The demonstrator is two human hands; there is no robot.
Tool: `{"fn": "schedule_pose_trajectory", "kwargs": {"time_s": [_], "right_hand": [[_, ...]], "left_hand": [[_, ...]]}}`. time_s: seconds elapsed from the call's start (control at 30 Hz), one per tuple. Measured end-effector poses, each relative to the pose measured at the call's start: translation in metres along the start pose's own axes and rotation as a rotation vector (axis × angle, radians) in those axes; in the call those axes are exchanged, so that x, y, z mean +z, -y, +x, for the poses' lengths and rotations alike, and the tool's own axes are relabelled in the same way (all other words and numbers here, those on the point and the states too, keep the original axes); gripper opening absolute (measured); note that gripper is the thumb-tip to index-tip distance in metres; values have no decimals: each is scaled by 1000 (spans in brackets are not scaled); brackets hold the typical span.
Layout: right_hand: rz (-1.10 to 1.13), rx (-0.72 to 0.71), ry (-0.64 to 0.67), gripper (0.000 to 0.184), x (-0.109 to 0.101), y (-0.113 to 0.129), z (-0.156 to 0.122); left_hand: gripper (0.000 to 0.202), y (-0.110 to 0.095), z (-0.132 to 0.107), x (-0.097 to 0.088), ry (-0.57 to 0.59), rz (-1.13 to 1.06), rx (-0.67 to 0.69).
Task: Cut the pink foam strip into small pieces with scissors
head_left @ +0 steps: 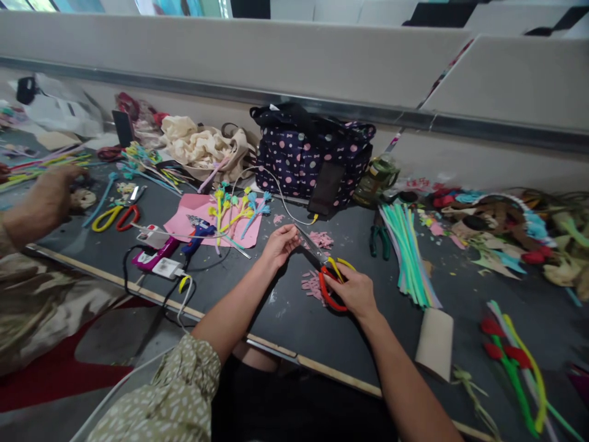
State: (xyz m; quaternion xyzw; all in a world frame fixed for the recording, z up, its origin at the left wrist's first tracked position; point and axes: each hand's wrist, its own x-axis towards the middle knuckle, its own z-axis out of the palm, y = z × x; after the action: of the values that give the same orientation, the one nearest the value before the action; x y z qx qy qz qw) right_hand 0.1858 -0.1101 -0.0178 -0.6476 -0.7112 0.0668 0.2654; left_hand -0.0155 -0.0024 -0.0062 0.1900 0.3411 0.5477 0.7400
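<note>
My right hand [356, 290] grips scissors [313, 247] by their red and yellow handles, with the blades pointing up and left. At the blade tips, my left hand [278, 247] is closed in a pinch. What it holds, if anything, is too small to make out. Small cut pink strips [311, 286] lie on the dark table [285, 325] under the scissors, and another pile of pink pieces [322, 239] sits just behind the blades. To the left, a pink sheet [188, 209] carries yellow and blue pipe-cleaner flowers [230, 209] and a blue glue gun [200, 230].
A dark patterned bag [294, 153] with a phone [326, 187] leaning on it stands behind. Right are green pliers [380, 236], a pipe-cleaner bundle [407, 252] and a cardboard tube [435, 344]. Left are a purple power strip [156, 258], other scissors [122, 215] and a co-worker's hand [55, 190].
</note>
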Motion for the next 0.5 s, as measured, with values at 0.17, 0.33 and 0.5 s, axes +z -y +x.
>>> {"fn": "schedule_pose_trajectory", "kwargs": {"time_s": [0.17, 0.33, 0.5], "right_hand": [[7, 0, 18, 40, -2, 2, 0], [-12, -9, 28, 39, -3, 2, 1], [-15, 5, 25, 40, 0, 0, 1]], "left_hand": [[25, 1, 1, -2, 4, -14, 4], [24, 1, 1, -4, 4, -7, 1], [24, 0, 2, -4, 3, 10, -1]]}}
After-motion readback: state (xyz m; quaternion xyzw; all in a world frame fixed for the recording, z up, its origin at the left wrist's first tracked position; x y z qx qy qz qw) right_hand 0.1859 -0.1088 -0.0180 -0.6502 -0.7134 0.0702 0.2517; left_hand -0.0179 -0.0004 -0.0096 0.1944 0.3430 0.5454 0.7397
